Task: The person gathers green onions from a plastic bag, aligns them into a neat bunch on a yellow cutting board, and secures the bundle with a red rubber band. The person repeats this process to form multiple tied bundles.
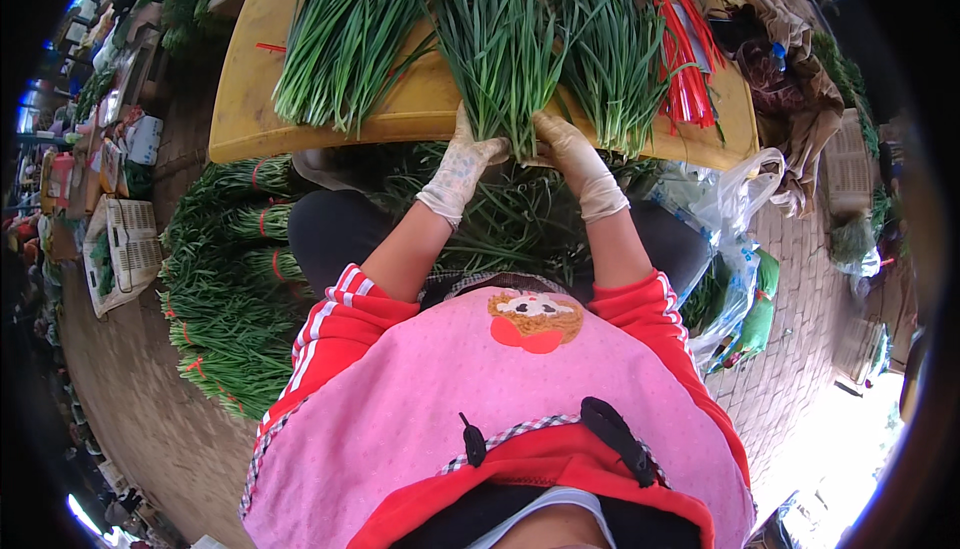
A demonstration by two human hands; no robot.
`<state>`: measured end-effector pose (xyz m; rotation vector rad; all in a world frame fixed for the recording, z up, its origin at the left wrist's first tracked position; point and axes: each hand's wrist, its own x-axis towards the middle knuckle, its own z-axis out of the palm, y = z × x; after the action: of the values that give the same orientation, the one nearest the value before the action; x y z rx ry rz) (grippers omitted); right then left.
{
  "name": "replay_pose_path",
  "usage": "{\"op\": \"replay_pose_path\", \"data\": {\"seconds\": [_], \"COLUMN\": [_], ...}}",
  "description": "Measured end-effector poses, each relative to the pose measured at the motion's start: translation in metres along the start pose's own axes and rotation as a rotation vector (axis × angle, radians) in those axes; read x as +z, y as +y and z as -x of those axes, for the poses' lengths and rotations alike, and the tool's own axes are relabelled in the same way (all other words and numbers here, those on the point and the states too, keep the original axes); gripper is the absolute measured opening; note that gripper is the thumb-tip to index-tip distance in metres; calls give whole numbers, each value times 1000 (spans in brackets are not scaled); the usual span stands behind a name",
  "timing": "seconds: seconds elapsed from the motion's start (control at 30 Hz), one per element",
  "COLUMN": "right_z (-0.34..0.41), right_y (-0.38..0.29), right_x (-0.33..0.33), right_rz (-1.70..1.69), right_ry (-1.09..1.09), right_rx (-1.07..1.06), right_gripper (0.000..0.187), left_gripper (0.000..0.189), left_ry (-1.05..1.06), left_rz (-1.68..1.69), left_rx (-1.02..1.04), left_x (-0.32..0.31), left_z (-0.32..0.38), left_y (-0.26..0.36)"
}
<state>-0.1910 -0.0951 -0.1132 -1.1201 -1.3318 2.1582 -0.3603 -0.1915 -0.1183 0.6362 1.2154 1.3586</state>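
Observation:
My left hand and my right hand both wear thin whitish gloves. Between them they grip the pale stem ends of the middle bunch of garlic chives, one hand on each side. Its leaves fan away from me over a yellow plastic tabletop. A second loose bunch of chives lies to the left, and a third bunch lies close on the right. Their stem ends point towards me. The fingers under the middle bunch are partly hidden.
Red plastic tie strips lie at the tabletop's right. Tied chive bundles are piled on the floor at my left. Loose leaves cover my lap area. Clear plastic bags sit at my right; a white crate stands farther left.

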Motion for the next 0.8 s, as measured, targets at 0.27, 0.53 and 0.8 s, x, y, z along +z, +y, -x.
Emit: {"op": "replay_pose_path", "data": {"seconds": [0.27, 0.53, 0.8], "right_z": [-9, -7, 0], "right_y": [-2, 8, -29], "right_x": [14, 7, 6], "right_rz": [457, 191, 507], "right_ry": [140, 21, 54], "right_rx": [-267, -108, -4], "right_gripper": [74, 59, 67], "left_gripper": [80, 80, 90], "left_ry": [25, 155, 178], "left_rz": [-15, 302, 809], "left_rx": [71, -233, -258], "left_x": [7, 10, 9], "left_z": [-13, -3, -11], "left_y": [-3, 21, 18]}}
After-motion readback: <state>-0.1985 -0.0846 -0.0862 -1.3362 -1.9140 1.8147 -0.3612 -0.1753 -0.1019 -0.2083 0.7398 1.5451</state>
